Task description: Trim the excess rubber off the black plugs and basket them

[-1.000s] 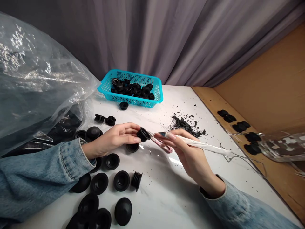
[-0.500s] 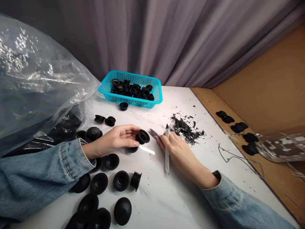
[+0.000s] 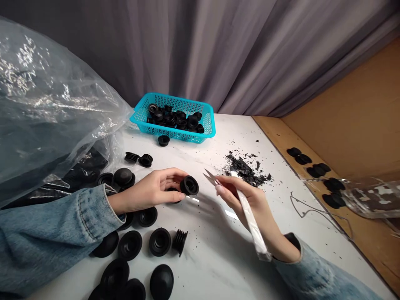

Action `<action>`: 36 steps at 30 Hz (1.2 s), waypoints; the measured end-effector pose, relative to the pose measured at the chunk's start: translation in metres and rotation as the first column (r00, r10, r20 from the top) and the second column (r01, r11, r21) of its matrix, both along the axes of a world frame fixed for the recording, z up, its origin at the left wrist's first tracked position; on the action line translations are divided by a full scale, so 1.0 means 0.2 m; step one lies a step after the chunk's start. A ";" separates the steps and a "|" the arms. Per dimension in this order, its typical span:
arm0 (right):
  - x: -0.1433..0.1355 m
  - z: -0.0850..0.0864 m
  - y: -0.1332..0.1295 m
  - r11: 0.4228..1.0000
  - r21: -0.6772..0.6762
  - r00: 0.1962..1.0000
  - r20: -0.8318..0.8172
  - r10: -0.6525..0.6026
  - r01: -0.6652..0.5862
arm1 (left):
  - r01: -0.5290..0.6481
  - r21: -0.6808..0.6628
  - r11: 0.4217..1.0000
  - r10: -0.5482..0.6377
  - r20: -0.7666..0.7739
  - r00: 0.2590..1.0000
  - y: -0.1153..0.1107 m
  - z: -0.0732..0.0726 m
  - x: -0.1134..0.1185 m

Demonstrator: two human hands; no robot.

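Observation:
In my left hand (image 3: 159,187) is a black ribbed rubber plug (image 3: 189,185), pinched between thumb and fingers with its ringed hollow side facing right. My right hand (image 3: 243,200) is closed on small pointed scissors (image 3: 211,178), whose blades stand slightly apart and point left at the plug without touching it. The same hand also keeps a white-wrapped stick-like tool (image 3: 253,227) lying across the palm; its far tip is hard to make out. Under my left hand, another black plug (image 3: 173,196) is partly hidden. More plugs (image 3: 160,241) lie on the white table near my left forearm.
A turquoise basket (image 3: 175,135) with several black plugs stands at the back. Black rubber scraps (image 3: 246,168) are heaped beyond my right hand. A clear plastic bag (image 3: 62,100) bulges at the left. Plugs (image 3: 333,201) and a thin wire (image 3: 312,213) lie at the right.
My right hand has drawn away to the right from the plug, and the scissors' blades now show better. The white tool has tilted from upright to slanting. My left hand stays nearly in place.

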State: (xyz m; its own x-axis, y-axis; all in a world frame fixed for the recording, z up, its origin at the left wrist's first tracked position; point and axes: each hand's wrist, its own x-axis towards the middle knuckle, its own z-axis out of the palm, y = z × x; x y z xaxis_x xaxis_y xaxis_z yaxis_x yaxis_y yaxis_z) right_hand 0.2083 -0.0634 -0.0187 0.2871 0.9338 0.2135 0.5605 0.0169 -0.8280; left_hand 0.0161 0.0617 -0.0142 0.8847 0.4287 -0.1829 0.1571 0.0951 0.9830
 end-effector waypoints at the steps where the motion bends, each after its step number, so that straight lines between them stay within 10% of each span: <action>1: -0.01 0.00 0.00 1.000 -0.005 1.000 0.000 0.003 -0.003 | 0.003 0.007 1.000 -0.003 0.004 1.000 0.00 0.00 0.00; 36: -0.05 -0.07 -0.02 0.989 0.141 0.995 0.097 0.039 -0.053 | 0.012 -0.080 0.997 -0.010 0.028 1.000 0.00 0.00 0.01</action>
